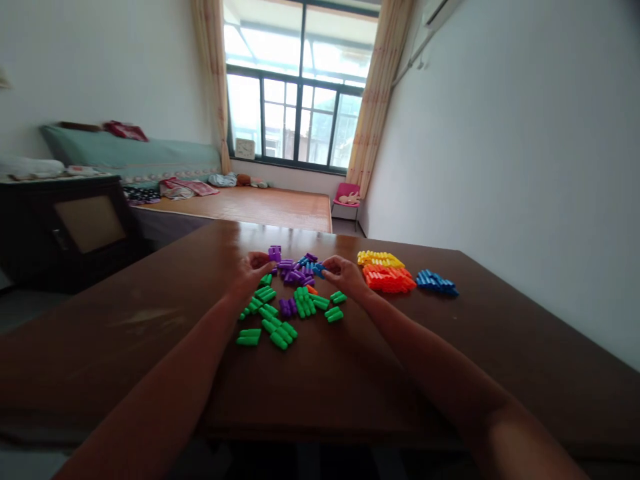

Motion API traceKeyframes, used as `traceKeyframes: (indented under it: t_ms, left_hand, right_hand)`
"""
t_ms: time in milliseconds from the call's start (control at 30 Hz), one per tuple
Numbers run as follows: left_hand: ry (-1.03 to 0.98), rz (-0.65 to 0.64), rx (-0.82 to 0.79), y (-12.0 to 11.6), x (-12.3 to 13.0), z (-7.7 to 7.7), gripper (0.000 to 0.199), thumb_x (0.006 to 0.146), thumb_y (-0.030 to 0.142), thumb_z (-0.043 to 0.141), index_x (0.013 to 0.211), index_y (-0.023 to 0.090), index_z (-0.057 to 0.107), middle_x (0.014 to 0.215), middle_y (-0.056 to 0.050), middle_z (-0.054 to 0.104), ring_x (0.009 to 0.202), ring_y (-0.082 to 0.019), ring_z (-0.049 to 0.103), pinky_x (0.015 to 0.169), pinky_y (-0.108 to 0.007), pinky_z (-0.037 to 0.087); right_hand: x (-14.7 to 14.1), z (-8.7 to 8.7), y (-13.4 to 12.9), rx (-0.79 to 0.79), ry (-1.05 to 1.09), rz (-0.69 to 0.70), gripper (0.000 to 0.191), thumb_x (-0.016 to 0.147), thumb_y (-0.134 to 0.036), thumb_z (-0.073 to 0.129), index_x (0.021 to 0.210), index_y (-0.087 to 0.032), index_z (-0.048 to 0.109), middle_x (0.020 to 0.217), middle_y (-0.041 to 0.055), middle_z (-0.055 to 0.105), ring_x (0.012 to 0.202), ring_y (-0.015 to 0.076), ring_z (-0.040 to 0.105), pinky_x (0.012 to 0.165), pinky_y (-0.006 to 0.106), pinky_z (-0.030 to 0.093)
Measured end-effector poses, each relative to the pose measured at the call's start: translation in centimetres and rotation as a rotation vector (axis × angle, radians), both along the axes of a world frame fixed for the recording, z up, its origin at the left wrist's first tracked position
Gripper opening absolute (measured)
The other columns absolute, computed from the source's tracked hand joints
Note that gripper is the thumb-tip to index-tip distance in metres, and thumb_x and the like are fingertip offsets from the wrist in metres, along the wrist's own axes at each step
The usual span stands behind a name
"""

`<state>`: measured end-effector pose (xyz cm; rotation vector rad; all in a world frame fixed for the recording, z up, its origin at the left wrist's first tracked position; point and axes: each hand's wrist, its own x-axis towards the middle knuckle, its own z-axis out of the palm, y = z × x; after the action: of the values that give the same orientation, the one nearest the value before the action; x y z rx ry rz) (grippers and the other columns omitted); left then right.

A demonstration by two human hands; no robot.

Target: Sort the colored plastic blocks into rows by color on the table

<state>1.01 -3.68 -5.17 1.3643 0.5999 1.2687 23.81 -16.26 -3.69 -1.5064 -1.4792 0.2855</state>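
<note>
My left hand (255, 268) is closed, its thumb and fingers pinching at a purple plastic building block (275, 253) held at the left edge of the pile. Across from it, my right hand (344, 273) has its fingertips closed on a blue plastic block (319, 269). Between the hands lie loose purple blocks (295, 272), with a few blue ones mixed in. Several green blocks (283, 333) made of joined bullet-shaped rods spread nearer to me. A small orange block (312, 290) shows among them.
To the right sit sorted groups of yellow blocks (379, 259), orange-red blocks (389, 279) and blue blocks (437, 283). They rest on a dark brown table (350, 380). Beyond it are a bed (280, 205), a pink chair (345, 193) and a dark cabinet (30, 220).
</note>
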Motion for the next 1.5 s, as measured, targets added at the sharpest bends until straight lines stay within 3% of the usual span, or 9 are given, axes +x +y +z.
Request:
traceKeyframes:
  t_ms: [267, 367, 500, 633, 767, 1033, 1200, 1333, 1500]
  left_hand:
    - [0.29, 0.051, 0.084, 0.0, 0.8, -0.6, 0.055, 0.049, 0.05, 0.084, 0.084, 0.015, 0.059, 0.075, -0.002, 0.066, 0.073, -0.018, 0.063, 0.065, -0.029, 0.051]
    - [0.343, 0.041, 0.114, 0.0, 0.9, -0.7, 0.055, 0.05, 0.052, 0.083, 0.085, 0.016, 0.059, 0.077, -0.003, 0.068, 0.075, -0.02, 0.065, 0.066, -0.03, 0.052]
    - [0.39, -0.034, 0.129, 0.4, 0.9, -0.8, 0.056, 0.051, 0.054, 0.082, 0.086, 0.016, 0.059, 0.083, -0.005, 0.07, 0.081, -0.021, 0.067, 0.069, -0.031, 0.054]
    - [0.44, -0.074, 0.163, 0.0, 0.8, -0.8, 0.052, 0.055, 0.052, 0.081, 0.087, 0.016, 0.06, 0.086, -0.005, 0.07, 0.085, -0.022, 0.067, 0.074, -0.034, 0.054]
    - [0.422, -0.168, 0.205, -1.1, 1.2, -0.8, 0.046, 0.059, 0.047, 0.08, 0.086, 0.017, 0.06, 0.083, -0.004, 0.069, 0.081, -0.02, 0.066, 0.074, -0.034, 0.054]
    - [0.29, -0.4, 0.202, -2.3, 2.2, -1.5, 0.036, 0.066, 0.031, 0.08, 0.087, 0.014, 0.057, 0.082, -0.002, 0.066, 0.076, -0.014, 0.064, 0.068, -0.026, 0.051]
    - [0.201, -0.428, 0.166, -2.5, 1.8, -1.4, 0.038, 0.065, 0.031, 0.082, 0.085, 0.016, 0.054, 0.083, -0.001, 0.067, 0.078, -0.014, 0.065, 0.071, -0.026, 0.052]
    - [0.304, -0.353, 0.248, -2.4, 1.5, -0.8, 0.037, 0.066, 0.038, 0.079, 0.088, 0.016, 0.06, 0.083, -0.003, 0.068, 0.079, -0.017, 0.066, 0.071, -0.028, 0.053]
    - [0.455, -0.139, 0.278, -1.4, 0.5, 0.0, 0.042, 0.07, 0.05, 0.072, 0.096, 0.017, 0.067, 0.087, -0.006, 0.071, 0.076, -0.02, 0.067, 0.066, -0.03, 0.054]
  right_hand:
    - [21.9, 1.6, -8.8, 0.146, 0.057, -0.741, 0.031, 0.071, -0.043, 0.065, 0.085, -0.015, 0.064, 0.087, 0.0119, 0.07, 0.079, 0.0216, 0.064, 0.074, 0.035, 0.052]
    - [27.4, 0.3, -12.2, -0.074, -0.082, -1.061, 0.024, 0.071, -0.036, 0.066, 0.084, -0.015, 0.065, 0.087, 0.0125, 0.069, 0.082, 0.0237, 0.064, 0.077, 0.038, 0.05]
    - [29.8, -1.7, -14.2, -0.395, -0.226, -1.196, 0.023, 0.073, -0.038, 0.066, 0.086, -0.02, 0.067, 0.093, 0.0133, 0.069, 0.089, 0.0293, 0.063, 0.077, 0.045, 0.048]
    - [29.5, -2.4, -14.3, -0.45, -0.311, -1.213, 0.026, 0.078, -0.045, 0.062, 0.085, -0.02, 0.069, 0.093, 0.0148, 0.068, 0.091, 0.0309, 0.062, 0.076, 0.047, 0.047]
    - [26.5, -1.1, -12.0, -0.166, -0.469, -1.117, 0.029, 0.084, -0.039, 0.053, 0.091, -0.016, 0.069, 0.098, 0.0168, 0.067, 0.092, 0.029, 0.061, 0.078, 0.042, 0.047]
    - [4.7, 0.2, -2.1, 0.015, -0.151, 0.026, 0.026, 0.085, -0.037, 0.057, 0.105, -0.023, 0.067, 0.096, 0.0044, 0.072, 0.081, 0.0179, 0.066, 0.074, 0.032, 0.052]
    - [-3.8, -1.1, 0.5, -0.053, 0.017, 0.242, 0.032, 0.081, -0.035, 0.063, 0.11, -0.021, 0.065, 0.09, 0.0032, 0.071, 0.075, 0.0171, 0.067, 0.068, 0.028, 0.052]
    - [-3.5, -1.1, 0.4, 0.041, -0.06, 0.181, 0.027, 0.085, -0.032, 0.057, 0.107, -0.019, 0.067, 0.091, 0.0041, 0.07, 0.08, 0.0173, 0.065, 0.074, 0.029, 0.051]
    - [4.6, 0.0, -1.8, 0.03, -0.151, -0.086, 0.026, 0.086, -0.032, 0.055, 0.108, -0.022, 0.065, 0.1, 0.0065, 0.07, 0.086, 0.0185, 0.065, 0.078, 0.031, 0.052]
